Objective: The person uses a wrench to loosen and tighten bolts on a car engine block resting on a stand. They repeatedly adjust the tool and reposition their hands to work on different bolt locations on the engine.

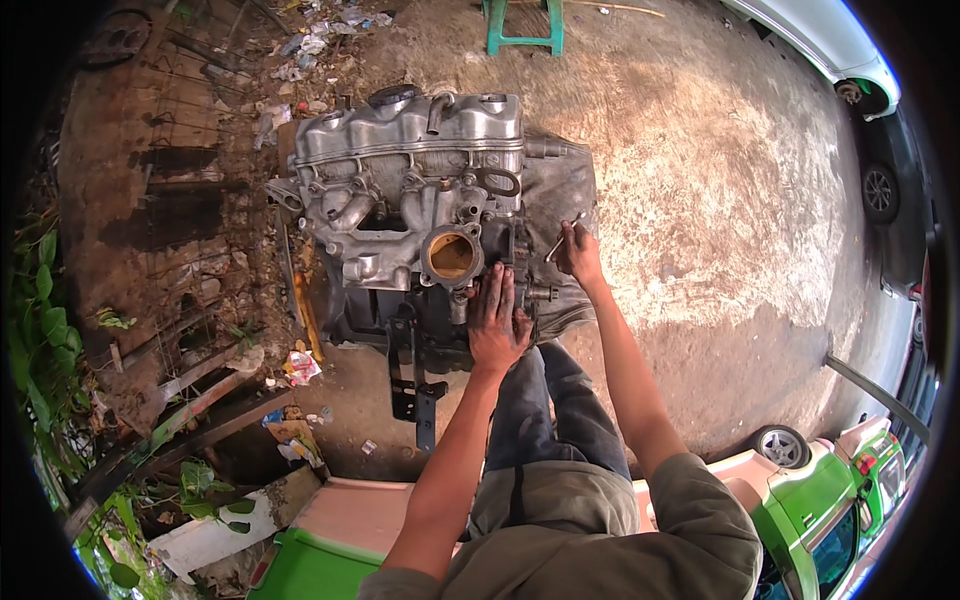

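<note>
A metal engine assembly (400, 140) with a valve cover, manifold and round throttle opening (451, 255) stands in front of me. My left hand (497, 325) rests with fingers extended on the dark lower part beside that opening. My right hand (578, 255) grips a slim metal wrench (553, 250) over the housing at the engine's right end. Beneath the manifold hangs a black bracket (404, 375). What lies under my left fingertips is hidden.
A green plastic stool (525, 44) stands behind the engine. Plants (45, 330), old wood (225, 412) and scattered litter (300, 370) line the left. Green and pink vehicles (805, 515) are behind me; cars (880, 180) line the right, near a pole (868, 385).
</note>
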Demonstrator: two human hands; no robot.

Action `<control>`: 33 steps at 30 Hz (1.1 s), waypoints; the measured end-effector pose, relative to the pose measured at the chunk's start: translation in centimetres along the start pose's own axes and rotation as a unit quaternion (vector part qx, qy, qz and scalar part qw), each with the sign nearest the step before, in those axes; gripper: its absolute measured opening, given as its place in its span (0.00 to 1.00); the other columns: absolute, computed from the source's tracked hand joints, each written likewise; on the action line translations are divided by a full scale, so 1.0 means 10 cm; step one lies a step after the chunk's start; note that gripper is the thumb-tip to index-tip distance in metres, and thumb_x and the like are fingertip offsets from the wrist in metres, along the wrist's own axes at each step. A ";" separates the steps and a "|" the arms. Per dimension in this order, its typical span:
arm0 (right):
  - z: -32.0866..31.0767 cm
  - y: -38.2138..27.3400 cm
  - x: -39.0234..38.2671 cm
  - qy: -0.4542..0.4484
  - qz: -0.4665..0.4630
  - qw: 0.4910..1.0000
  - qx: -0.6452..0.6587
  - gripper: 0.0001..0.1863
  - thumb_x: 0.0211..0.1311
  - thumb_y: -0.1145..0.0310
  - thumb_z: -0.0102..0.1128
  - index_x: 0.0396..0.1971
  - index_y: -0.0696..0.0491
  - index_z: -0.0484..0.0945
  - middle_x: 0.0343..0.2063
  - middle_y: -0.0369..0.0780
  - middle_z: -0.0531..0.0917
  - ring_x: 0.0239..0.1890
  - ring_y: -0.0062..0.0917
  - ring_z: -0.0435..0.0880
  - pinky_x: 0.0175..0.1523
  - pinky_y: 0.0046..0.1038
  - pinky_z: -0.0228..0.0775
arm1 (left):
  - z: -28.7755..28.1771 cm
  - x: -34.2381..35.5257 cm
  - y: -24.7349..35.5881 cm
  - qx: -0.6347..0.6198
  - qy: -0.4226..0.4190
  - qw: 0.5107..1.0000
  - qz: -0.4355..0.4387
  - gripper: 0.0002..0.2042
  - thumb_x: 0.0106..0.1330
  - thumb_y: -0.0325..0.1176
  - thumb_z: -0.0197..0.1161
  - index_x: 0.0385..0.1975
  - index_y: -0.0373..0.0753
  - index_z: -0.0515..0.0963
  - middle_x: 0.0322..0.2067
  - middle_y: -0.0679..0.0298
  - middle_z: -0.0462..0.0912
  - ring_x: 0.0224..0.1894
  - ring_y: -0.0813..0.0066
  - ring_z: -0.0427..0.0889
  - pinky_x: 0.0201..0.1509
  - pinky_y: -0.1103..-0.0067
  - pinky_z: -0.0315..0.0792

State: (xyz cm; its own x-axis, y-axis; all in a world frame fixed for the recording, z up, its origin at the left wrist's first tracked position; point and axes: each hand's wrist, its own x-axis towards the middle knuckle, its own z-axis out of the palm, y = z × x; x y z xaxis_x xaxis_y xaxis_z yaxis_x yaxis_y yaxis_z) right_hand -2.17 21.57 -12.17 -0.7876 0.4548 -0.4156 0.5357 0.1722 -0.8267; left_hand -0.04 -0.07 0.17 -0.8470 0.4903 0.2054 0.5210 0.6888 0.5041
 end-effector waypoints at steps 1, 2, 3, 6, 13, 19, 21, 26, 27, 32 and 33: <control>0.04 -0.03 0.06 -0.030 0.045 0.998 0.008 0.17 0.74 0.59 0.50 0.36 0.61 0.71 0.17 0.46 0.83 0.19 0.33 0.84 0.23 0.34 0.72 | -0.01 -0.01 0.00 0.004 -0.006 1.000 0.004 0.33 0.59 0.33 0.50 0.68 0.34 0.61 0.70 0.53 0.59 0.69 0.53 0.63 0.72 0.58 0.55; 0.08 -0.05 0.08 -0.053 0.042 0.997 0.032 0.17 0.74 0.59 0.50 0.35 0.61 0.71 0.16 0.46 0.82 0.17 0.32 0.83 0.22 0.33 0.71 | -0.03 -0.01 -0.01 0.007 -0.010 1.000 0.009 0.32 0.59 0.33 0.50 0.68 0.31 0.61 0.70 0.51 0.59 0.69 0.51 0.63 0.72 0.57 0.55; 0.10 -0.08 0.13 -0.072 0.059 0.994 0.053 0.18 0.74 0.58 0.51 0.35 0.61 0.71 0.16 0.46 0.82 0.16 0.30 0.82 0.20 0.32 0.70 | -0.02 0.01 -0.01 0.008 -0.010 1.000 0.016 0.32 0.59 0.32 0.50 0.67 0.29 0.61 0.69 0.49 0.59 0.69 0.49 0.62 0.72 0.57 0.56; 0.15 -0.14 0.18 -0.106 0.087 0.983 0.124 0.19 0.74 0.56 0.51 0.38 0.61 0.71 0.15 0.46 0.80 0.12 0.31 0.79 0.15 0.34 0.67 | -0.02 0.01 -0.01 0.003 0.001 1.000 0.027 0.32 0.59 0.32 0.49 0.67 0.29 0.62 0.69 0.48 0.59 0.69 0.48 0.63 0.72 0.57 0.56; 0.22 -0.13 0.25 -0.152 0.152 0.955 0.204 0.20 0.72 0.55 0.54 0.45 0.60 0.72 0.15 0.44 0.80 0.14 0.30 0.81 0.16 0.31 0.71 | 0.01 -0.01 -0.01 -0.007 0.007 1.000 -0.003 0.33 0.59 0.35 0.51 0.68 0.37 0.63 0.70 0.57 0.60 0.69 0.53 0.64 0.71 0.57 0.55; 0.20 -0.18 0.21 -0.170 0.146 0.944 0.241 0.18 0.72 0.58 0.54 0.46 0.60 0.72 0.17 0.45 0.80 0.16 0.31 0.82 0.19 0.31 0.75 | 0.02 0.00 -0.02 -0.001 0.014 1.000 0.003 0.33 0.59 0.35 0.51 0.68 0.36 0.63 0.70 0.56 0.61 0.68 0.53 0.65 0.71 0.57 0.55; 0.18 -0.24 0.11 -0.153 0.151 0.945 0.248 0.18 0.71 0.60 0.56 0.47 0.60 0.72 0.19 0.49 0.81 0.18 0.38 0.84 0.22 0.35 0.75 | 0.00 0.00 -0.02 0.009 -0.004 1.000 0.008 0.32 0.59 0.33 0.50 0.67 0.31 0.62 0.69 0.50 0.60 0.69 0.51 0.63 0.72 0.57 0.55; 0.21 -0.35 -0.63 0.042 -0.157 0.983 -0.086 0.13 0.66 0.68 0.58 0.45 0.59 0.71 0.30 0.59 0.79 0.34 0.59 0.78 0.37 0.47 0.70 | -0.02 0.01 0.00 0.011 -0.012 1.000 0.012 0.32 0.59 0.32 0.50 0.66 0.28 0.62 0.69 0.47 0.60 0.70 0.49 0.62 0.72 0.57 0.56; 0.22 -0.35 -0.82 0.041 -0.174 0.980 -0.091 0.12 0.67 0.69 0.57 0.44 0.59 0.71 0.31 0.59 0.79 0.34 0.59 0.78 0.37 0.48 0.70 | -0.03 0.01 0.00 0.012 -0.013 1.000 0.010 0.32 0.59 0.32 0.50 0.66 0.28 0.62 0.69 0.46 0.60 0.70 0.48 0.62 0.72 0.57 0.56; 0.36 -0.29 -1.17 0.142 -0.094 0.985 0.011 0.08 0.71 0.71 0.51 0.41 0.62 0.70 0.34 0.59 0.79 0.36 0.58 0.77 0.37 0.46 0.68 | -0.01 0.00 0.01 -0.002 -0.007 1.000 0.011 0.32 0.59 0.32 0.50 0.67 0.28 0.61 0.69 0.46 0.60 0.70 0.48 0.62 0.72 0.57 0.56; 0.40 -0.29 -1.14 0.174 -0.058 0.983 0.030 0.08 0.72 0.71 0.50 0.40 0.62 0.69 0.33 0.59 0.79 0.35 0.57 0.77 0.36 0.46 0.68 | -0.01 0.01 -0.01 0.000 -0.007 1.000 0.014 0.33 0.58 0.31 0.50 0.67 0.29 0.61 0.69 0.46 0.59 0.70 0.48 0.61 0.72 0.57 0.56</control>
State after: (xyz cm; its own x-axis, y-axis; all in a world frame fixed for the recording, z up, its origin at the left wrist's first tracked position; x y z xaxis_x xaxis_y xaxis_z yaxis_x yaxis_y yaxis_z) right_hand 3.98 12.38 -6.57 -0.6859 0.7074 -0.1707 0.4212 0.1946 -0.8859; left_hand -0.13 -0.13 0.22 -0.8307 0.5170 0.2067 0.5442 0.6753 0.4979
